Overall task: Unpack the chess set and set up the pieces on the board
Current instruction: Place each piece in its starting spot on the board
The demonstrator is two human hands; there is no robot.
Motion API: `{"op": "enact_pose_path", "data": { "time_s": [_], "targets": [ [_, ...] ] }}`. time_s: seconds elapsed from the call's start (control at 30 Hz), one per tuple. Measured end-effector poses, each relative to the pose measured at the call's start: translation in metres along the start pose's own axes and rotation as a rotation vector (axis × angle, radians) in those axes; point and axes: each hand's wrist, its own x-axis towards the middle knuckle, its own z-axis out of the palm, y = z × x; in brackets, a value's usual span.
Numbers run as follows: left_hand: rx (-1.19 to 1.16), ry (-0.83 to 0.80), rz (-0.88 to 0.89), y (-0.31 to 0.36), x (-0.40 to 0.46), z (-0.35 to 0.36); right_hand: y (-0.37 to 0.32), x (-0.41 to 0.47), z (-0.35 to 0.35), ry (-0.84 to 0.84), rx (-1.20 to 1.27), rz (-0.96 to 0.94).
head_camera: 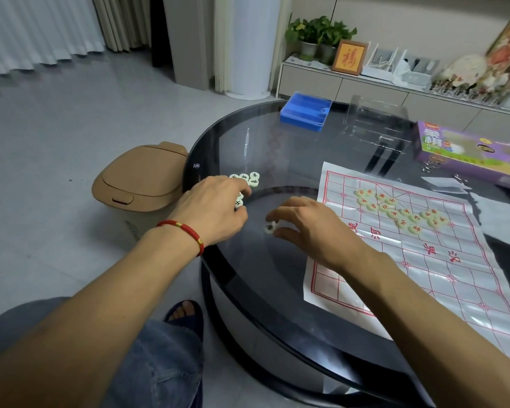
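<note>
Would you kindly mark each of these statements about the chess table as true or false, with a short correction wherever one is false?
1. The red-marked pieces lie bunched on the paper board. True.
2. The left hand rests over the black-marked pieces on the bare glass table. True.
3. The right hand lies flat and holds nothing. False: its fingertips pinch a single piece.
4. The blue case sits on the board. False: it sits at the table's far edge, apart from the board.
5. The purple box stands on the floor beside the bin. False: it lies on the table, beyond the board.
</note>
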Motion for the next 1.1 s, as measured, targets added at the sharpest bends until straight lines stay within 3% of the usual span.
{"op": "enact_pose_path", "data": {
  "time_s": [0.53,0.87,0.93,1.1],
  "targets": [
    [-0.026,0.021,0.05,0.029,0.006,0.0,-0.022,-0.012,-0.006,0.035,0.053,-0.032],
    [-0.067,0.005,0.165,0.056,0.016,0.015,0.058,-0.156,-0.049,0.104,0.08,0.509],
    [-0.091,-0.001,0.133,0.055,0.018,0.013,0.061,-0.167,-0.042,0.079,0.098,0.535],
    [-0.158,0.027,-0.007,0.039,0.022,0.002,0.043,-0.145,-0.042,0.239,0.146,0.49]
  ]
}}
